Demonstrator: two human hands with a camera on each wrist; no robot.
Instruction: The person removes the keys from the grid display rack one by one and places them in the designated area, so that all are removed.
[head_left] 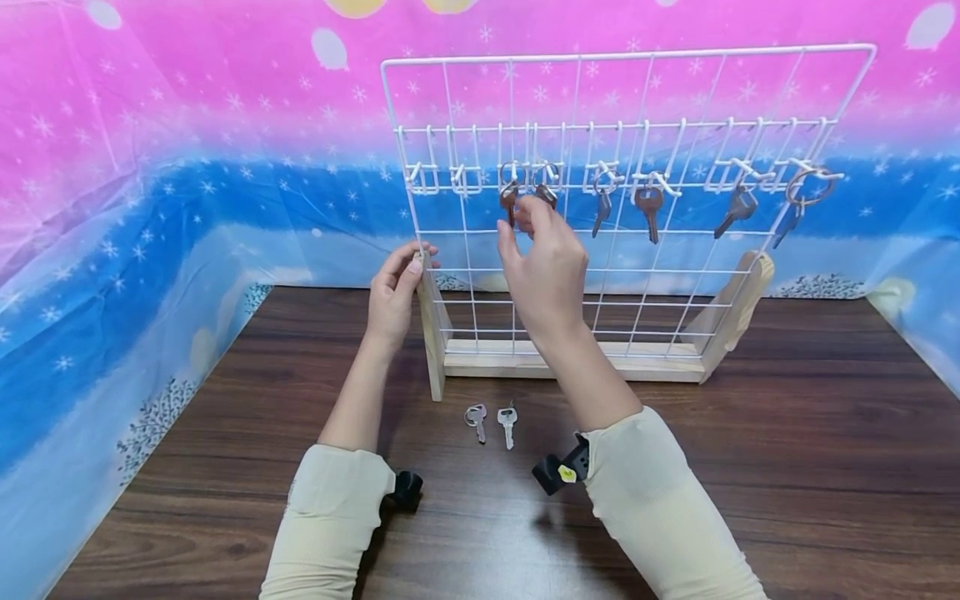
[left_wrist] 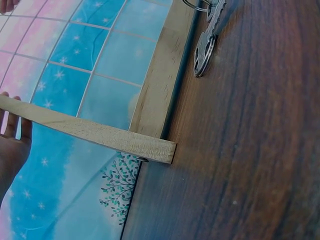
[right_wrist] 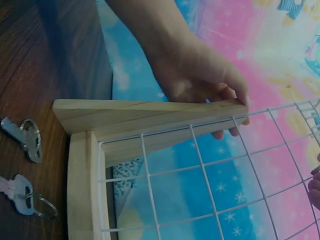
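In the head view, my left hand (head_left: 393,298) grips the left wooden side piece (head_left: 431,333) of a white wire rack, thumb in front. My right hand (head_left: 547,267) is raised at the rack's hooks, its thumb and fingers apart on either side of a hanging brown key (head_left: 508,200); contact is unclear. A second key (head_left: 546,197) hangs just behind its fingertips. In the right wrist view, the left hand (right_wrist: 195,75) holds the wooden side piece (right_wrist: 150,112), and fingertips (right_wrist: 315,190) show at the right edge. Two silver keys (head_left: 477,422) (head_left: 507,427) with rings lie before the rack.
More keys hang to the right: a dark one (head_left: 602,208), a brown one (head_left: 649,208), a grey one (head_left: 738,208) and one on a large ring (head_left: 808,187). Two hooks (head_left: 423,177) (head_left: 467,179) at the left hold no keys. A patterned cloth (head_left: 187,200) stands behind the brown table (head_left: 225,467).
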